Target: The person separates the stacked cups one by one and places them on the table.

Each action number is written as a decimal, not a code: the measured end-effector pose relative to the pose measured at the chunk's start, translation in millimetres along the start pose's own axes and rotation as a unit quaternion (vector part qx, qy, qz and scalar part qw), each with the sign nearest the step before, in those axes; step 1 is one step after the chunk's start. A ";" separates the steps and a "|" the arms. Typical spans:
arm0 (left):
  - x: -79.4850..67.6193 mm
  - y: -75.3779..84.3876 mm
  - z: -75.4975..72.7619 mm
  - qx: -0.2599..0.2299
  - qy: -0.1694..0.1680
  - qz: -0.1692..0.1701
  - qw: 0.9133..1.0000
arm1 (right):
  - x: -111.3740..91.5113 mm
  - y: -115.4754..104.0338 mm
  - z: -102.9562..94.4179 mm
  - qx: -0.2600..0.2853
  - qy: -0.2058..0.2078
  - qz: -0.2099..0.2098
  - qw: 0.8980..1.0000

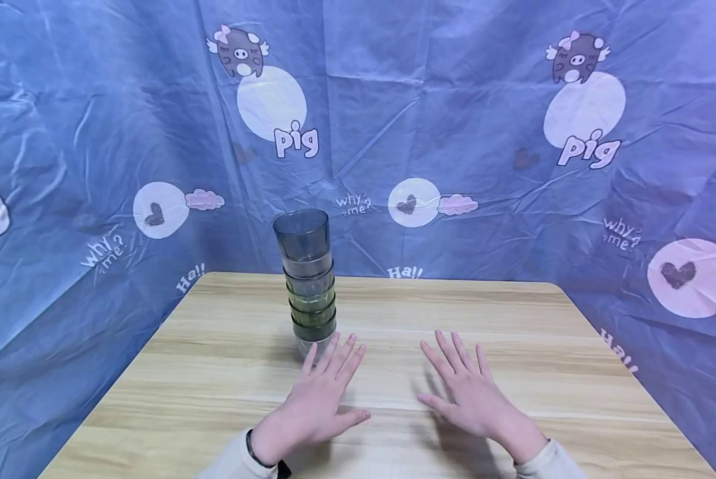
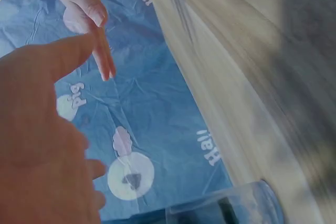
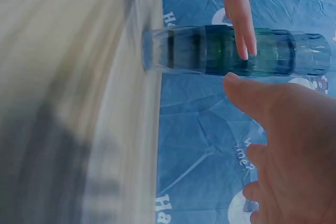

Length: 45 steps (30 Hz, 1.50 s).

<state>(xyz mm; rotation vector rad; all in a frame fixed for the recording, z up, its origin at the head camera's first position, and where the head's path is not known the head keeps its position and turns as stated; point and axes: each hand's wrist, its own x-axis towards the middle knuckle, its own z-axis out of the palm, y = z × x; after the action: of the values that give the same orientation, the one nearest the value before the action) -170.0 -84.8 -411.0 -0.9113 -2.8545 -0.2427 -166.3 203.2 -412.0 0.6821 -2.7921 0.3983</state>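
A tall stack of nested cups (image 1: 311, 286), see-through in smoky grey, green and clear, stands on the table left of centre. My left hand (image 1: 319, 399) is spread flat in front of the stack's base, its fingertips overlapping the clear bottom cup in the head view. My right hand (image 1: 474, 399) hovers over the table to the right, fingers spread, holding nothing. The right wrist view shows the stack (image 3: 239, 51) sideways beyond my right thumb. In the left wrist view only the stack's bottom end (image 2: 252, 203) shows at the lower edge.
The wood-grain table (image 1: 454, 306) has rounded far corners. A blue cloth (image 1: 370, 133) printed with pigs, hearts and lettering hangs behind it and along both sides. Bare wood lies between the hands and toward the right.
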 end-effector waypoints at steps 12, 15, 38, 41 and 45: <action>-18.4 -19.4 0.7 -0.076 0.171 -0.036 0.982 | 25.0 1.5 -22.9 0.037 0.026 -0.008 0.999; -19.0 -25.5 3.8 -0.091 0.227 -0.036 0.969 | 32.8 2.0 -24.8 0.044 0.033 -0.008 0.998; -1.0 -66.5 21.4 -0.331 0.277 -0.186 0.883 | 111.7 -16.1 -49.9 0.087 0.064 -0.049 0.993; 3.2 -70.2 23.4 -0.373 0.267 -0.184 0.869 | 119.7 -17.1 -51.1 0.089 0.065 -0.056 0.992; 9.7 -76.7 27.3 -0.422 0.255 -0.170 0.854 | 130.9 -16.9 -54.3 0.115 0.065 -0.056 0.990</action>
<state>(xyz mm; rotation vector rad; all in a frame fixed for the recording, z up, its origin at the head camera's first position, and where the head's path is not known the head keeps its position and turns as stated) -224.8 -135.7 -444.5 -0.3012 -2.3138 -1.5923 -262.1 151.8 -319.5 0.8257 -2.5955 0.7228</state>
